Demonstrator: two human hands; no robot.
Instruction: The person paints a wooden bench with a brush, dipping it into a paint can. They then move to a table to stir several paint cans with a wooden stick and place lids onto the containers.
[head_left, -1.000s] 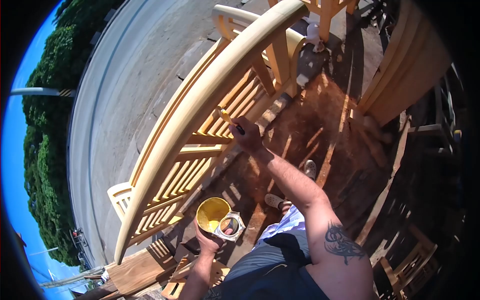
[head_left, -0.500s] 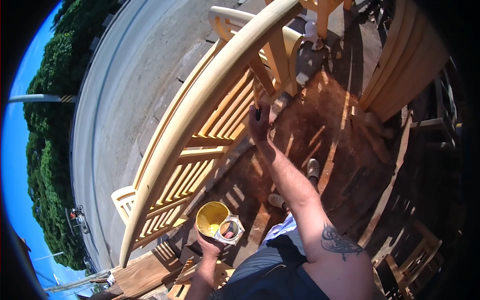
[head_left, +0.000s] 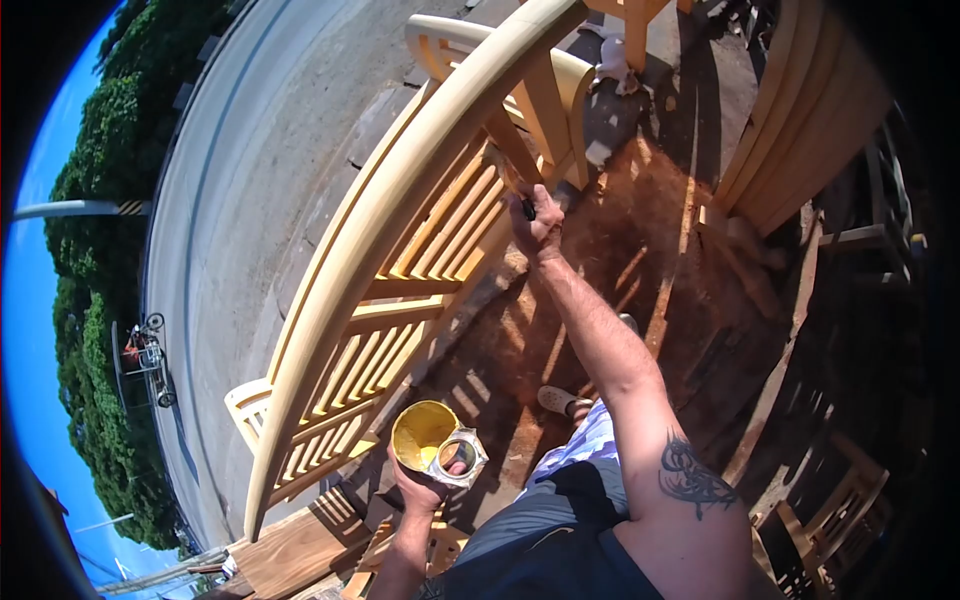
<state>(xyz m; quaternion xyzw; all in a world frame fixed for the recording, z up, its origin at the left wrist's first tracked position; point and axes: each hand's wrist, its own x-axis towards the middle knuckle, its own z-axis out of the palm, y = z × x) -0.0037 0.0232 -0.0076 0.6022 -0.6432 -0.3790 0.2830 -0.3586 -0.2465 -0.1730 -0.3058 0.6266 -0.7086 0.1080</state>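
Observation:
A long wooden bench (head_left: 400, 215) with a curved top rail and slatted back stands in front of me. My right hand (head_left: 537, 218) reaches out and grips a dark-handled paintbrush (head_left: 512, 188), its bristles against the slats near the bench's far end. Close to my body, my left hand (head_left: 420, 487) holds a small open can (head_left: 425, 432) of yellow finish, with its crumpled lid beside it.
Reddish dusty ground (head_left: 640, 240) lies under the bench. Curved wooden parts (head_left: 810, 120) lean at the right, and more wooden furniture (head_left: 830, 520) sits bottom right. A paved road (head_left: 250, 170) runs beyond the bench, with a vehicle (head_left: 140, 350) at its far edge by trees.
My right hand has moved with the brush along the slats toward the bench's far end. The can in my left hand stays put. The vehicle on the road has moved along it.

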